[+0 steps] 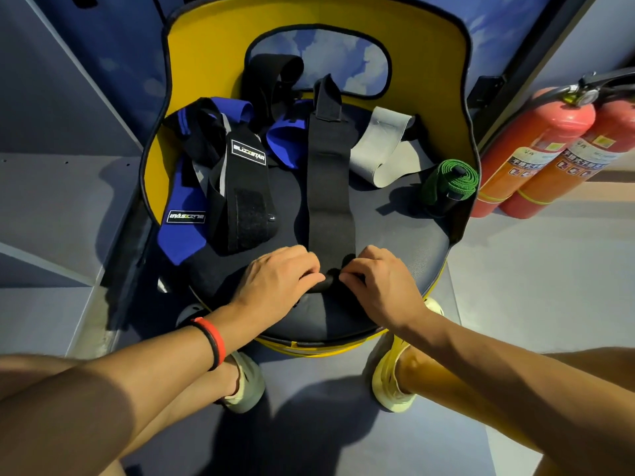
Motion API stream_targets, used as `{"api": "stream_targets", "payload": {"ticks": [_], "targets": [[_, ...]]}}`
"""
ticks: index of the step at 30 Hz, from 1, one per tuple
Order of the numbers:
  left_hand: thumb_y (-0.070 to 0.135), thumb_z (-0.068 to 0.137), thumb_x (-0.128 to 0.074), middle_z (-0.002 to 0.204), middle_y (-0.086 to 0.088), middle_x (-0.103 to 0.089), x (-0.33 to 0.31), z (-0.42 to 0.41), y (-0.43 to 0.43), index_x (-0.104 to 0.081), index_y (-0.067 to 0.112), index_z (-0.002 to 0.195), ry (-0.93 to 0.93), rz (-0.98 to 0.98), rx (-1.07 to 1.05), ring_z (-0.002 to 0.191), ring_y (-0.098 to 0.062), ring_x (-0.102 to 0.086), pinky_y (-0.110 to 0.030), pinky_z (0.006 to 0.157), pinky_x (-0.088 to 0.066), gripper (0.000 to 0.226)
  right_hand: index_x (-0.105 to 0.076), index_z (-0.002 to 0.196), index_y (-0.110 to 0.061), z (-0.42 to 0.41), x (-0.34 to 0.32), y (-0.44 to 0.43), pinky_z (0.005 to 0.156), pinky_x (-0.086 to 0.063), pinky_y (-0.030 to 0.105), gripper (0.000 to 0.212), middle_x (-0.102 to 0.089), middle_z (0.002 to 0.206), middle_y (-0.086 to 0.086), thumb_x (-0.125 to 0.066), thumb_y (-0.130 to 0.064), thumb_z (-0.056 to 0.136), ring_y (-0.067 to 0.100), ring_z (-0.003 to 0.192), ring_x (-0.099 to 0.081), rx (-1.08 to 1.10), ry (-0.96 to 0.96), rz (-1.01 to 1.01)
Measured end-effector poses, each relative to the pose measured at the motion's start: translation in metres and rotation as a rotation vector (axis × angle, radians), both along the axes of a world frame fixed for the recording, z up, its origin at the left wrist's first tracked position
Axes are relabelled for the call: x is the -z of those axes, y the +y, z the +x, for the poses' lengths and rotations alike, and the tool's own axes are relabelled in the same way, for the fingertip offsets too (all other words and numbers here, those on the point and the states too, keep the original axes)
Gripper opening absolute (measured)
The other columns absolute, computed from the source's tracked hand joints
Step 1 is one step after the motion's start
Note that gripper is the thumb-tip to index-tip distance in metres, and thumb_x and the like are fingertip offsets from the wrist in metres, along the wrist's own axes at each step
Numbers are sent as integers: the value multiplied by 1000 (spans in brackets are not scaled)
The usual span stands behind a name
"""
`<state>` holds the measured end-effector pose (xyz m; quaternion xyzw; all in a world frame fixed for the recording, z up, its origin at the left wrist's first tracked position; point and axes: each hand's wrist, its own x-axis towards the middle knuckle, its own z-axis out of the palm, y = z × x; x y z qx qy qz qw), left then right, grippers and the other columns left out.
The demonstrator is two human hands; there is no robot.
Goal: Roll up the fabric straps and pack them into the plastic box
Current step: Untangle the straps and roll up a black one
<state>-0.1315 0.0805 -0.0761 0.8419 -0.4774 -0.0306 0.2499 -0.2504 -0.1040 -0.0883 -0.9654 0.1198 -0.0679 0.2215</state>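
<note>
A long black fabric strap is laid flat down the middle of the chair seat, its long axis running from the seat's near edge straight away toward the yellow backrest, where its far end is turned up. The near end is curled into a small roll, which lies crosswise to the strap. This roll is gripped from one side by the left hand and from the other by the right hand, the fingers of both bent over it.

A rolled green strap is seen at the seat's right edge, seemingly standing on end. A grey strap is spread loose at the seat's far right. A blue strap and a black BLIZZSTAR wrap are heaped on the seat's left. Two fire extinguishers stand right of the seat.
</note>
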Motion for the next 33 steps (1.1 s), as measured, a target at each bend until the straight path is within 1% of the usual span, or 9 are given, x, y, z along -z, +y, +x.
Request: {"api": "stream_targets", "payload": {"ticks": [3,5,8,10,14,20,24,28,33], "targets": [[55,84,-70,90,5,-62,3,2,4,-68,20,93,-253,81,136,81,-17,-59,-35,68,-49,36,-71,100,-26,1,-1,-1,76,-47,38,18,-62,88,-4,-59,-38,95,21,81,-59,6,-17,-34],[47,77,-82,92,3,-64,4,2,5,-70,18,96,-283,111,152,81,-19,-62,-35,66,-51,36,-63,100,-23,-1,0,0,75,-48,39,10,-59,87,-3,-63,-32,97,22,78,-56,-24,-46,-46],[35,78,-86,92,2,-65,3,0,3,-72,16,95,-192,106,83,77,-21,-66,-35,62,-53,29,-66,101,-17,-4,4,0,66,-51,41,15,-57,90,5,-57,-29,102,25,75,-53,-108,-81,-163],[35,83,-82,94,2,-66,2,0,1,-74,15,98,-99,92,27,78,-21,-66,-35,62,-52,26,-68,106,-17,-8,5,-5,68,-49,41,27,-58,96,5,-51,-37,103,25,81,-54,-157,-72,-227],[38,92,-72,102,3,-65,1,3,-2,-73,15,110,27,99,-38,84,-17,-62,-31,71,-47,29,-71,123,-16,-13,5,-11,72,-52,40,37,-61,108,6,-72,-35,92,27,92,-56,-181,-19,-268],[47,94,-67,103,8,-63,-6,-7,0,-70,24,113,156,161,-108,89,-15,-62,-34,79,-51,30,-74,119,-21,-11,-5,-9,73,-46,35,30,-66,103,2,-65,-36,94,25,89,-59,-227,46,-273],[45,90,-72,97,14,-66,-13,-13,7,-65,30,110,232,121,-143,79,-8,-63,-30,73,-52,25,-72,117,-25,-12,-16,-10,76,-50,38,32,-68,102,0,-58,-41,93,24,91,-62,-233,92,-130],[40,89,-74,94,15,-68,-16,-14,9,-67,31,105,253,134,-178,82,-9,-64,-29,71,-54,19,-65,105,-26,-11,-19,-14,72,-53,40,20,-67,92,-4,-66,-40,91,20,82,-61,-167,84,46],[36,88,-75,89,16,-70,-14,-9,8,-72,33,102,437,111,-283,79,-3,-65,-17,62,-47,15,-75,105,-26,-4,-19,-18,70,-52,39,17,-71,88,-4,-67,-37,95,20,77,-62,-93,125,144]]}}
